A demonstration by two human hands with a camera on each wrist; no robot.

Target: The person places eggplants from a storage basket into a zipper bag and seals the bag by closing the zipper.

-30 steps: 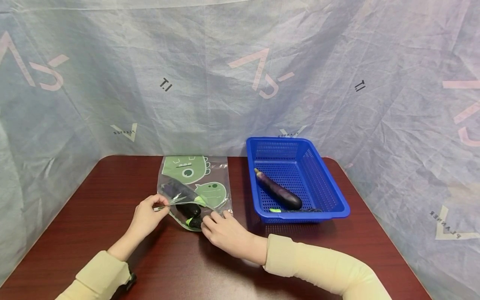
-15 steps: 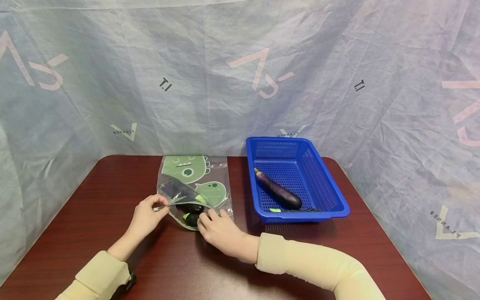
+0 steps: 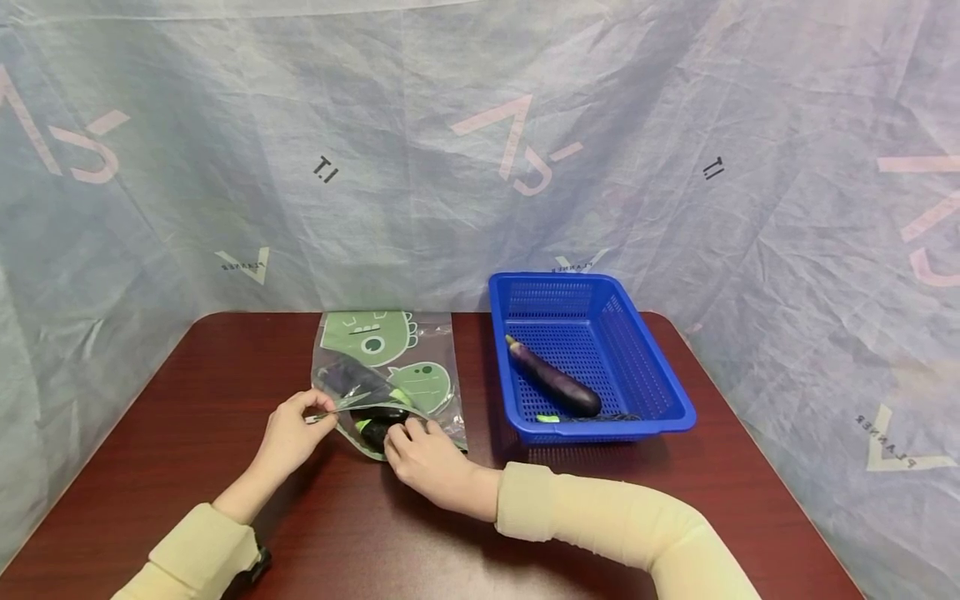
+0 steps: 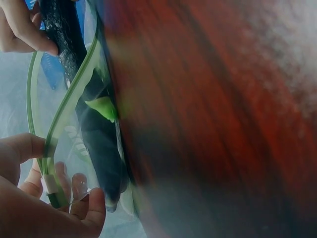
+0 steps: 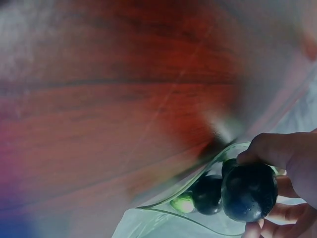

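A clear zip bag (image 3: 442, 333) printed with green dinosaurs lies flat at the back of the table, its mouth raised towards me. My left hand (image 3: 294, 435) pinches the left end of that mouth, near a white zip slider (image 4: 49, 184). With thumb and fingers my right hand (image 3: 431, 468) grips a dark eggplant (image 5: 249, 192) at its rounded end. The green-capped end of this eggplant points left, inside the bag's opening. Deeper in the bag lies another eggplant (image 4: 101, 153) with a green cap (image 4: 104, 107), partly veiled by the film.
To the right stands a blue perforated basket (image 3: 663, 367). One long purple eggplant (image 3: 555, 382) lies in it, and a dark thing with a green tip (image 3: 547, 418) is mostly hidden by its front rim. A grey printed cloth (image 3: 405, 183) hangs behind the table.
My right hand has moved left, carrying the dark eggplant farther into the bag's mouth. The left hand keeps its hold in the same place. The head view has shifted slightly.
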